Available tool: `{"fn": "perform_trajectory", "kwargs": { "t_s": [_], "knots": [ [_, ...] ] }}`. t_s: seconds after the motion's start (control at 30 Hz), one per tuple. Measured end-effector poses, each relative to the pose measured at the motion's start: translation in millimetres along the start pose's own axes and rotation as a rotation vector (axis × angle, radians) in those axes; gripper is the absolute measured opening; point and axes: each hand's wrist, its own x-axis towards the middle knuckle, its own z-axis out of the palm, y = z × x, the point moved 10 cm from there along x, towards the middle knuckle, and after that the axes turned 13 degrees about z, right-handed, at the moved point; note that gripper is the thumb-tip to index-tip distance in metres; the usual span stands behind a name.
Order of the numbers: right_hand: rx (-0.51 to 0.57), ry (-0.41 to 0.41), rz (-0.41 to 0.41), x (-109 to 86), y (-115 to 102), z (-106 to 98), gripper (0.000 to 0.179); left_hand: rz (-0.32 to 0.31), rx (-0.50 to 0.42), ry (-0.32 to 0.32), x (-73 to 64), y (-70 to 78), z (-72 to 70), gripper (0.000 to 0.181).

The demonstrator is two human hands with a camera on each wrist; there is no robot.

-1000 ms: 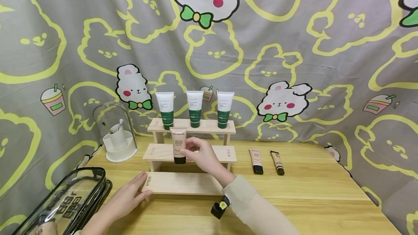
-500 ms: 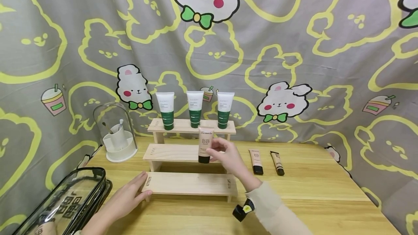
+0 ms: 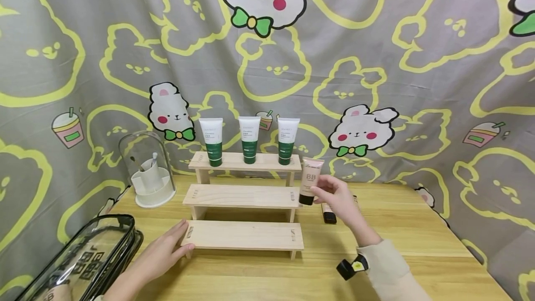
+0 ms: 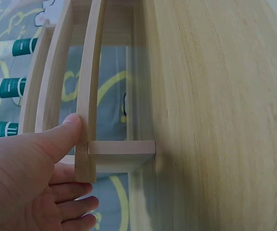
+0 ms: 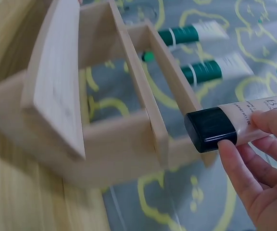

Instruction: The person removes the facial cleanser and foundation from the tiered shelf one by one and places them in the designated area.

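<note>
My right hand grips a beige BB cream tube with a black cap. The tube is upright, cap down, in the air just right of the wooden display stand's upper steps. In the right wrist view the thumb and fingers hold the tube near its cap. My left hand rests against the left end of the lowest step, its thumb touching the board's edge and its other fingers extended beside the end. Three white-and-green tubes stand on the top step.
A second BB tube lies on the table, partly behind my right hand, which mostly hides another tube. A clear domed brush holder stands left of the stand. A transparent black-edged bag lies at front left.
My right hand has carried the BB tube rightward from in front of the middle step to beyond the stand's right end. It now covers much of the lying tubes. My left hand stays put.
</note>
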Motion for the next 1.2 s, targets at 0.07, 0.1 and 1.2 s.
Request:
{"fn": "perform_trajectory", "kwargs": {
  "t_s": [0.07, 0.1, 1.2],
  "knots": [
    [0.004, 0.015, 0.000, -1.4, 5, -13, 0.033, -0.001, -0.002, -0.002, -0.2, 0.0, 0.0, 0.067],
    [-0.001, 0.022, -0.005, -2.2, 7, -18, 0.033, -0.002, -0.003, -0.003, -0.3, 0.1, 0.0, 0.067],
    [-0.207, 0.206, 0.273, -22.1, 137, -184, 0.043, 0.000, 0.010, -0.005, -0.8, 1.7, -0.5, 0.068]
  ]
}}
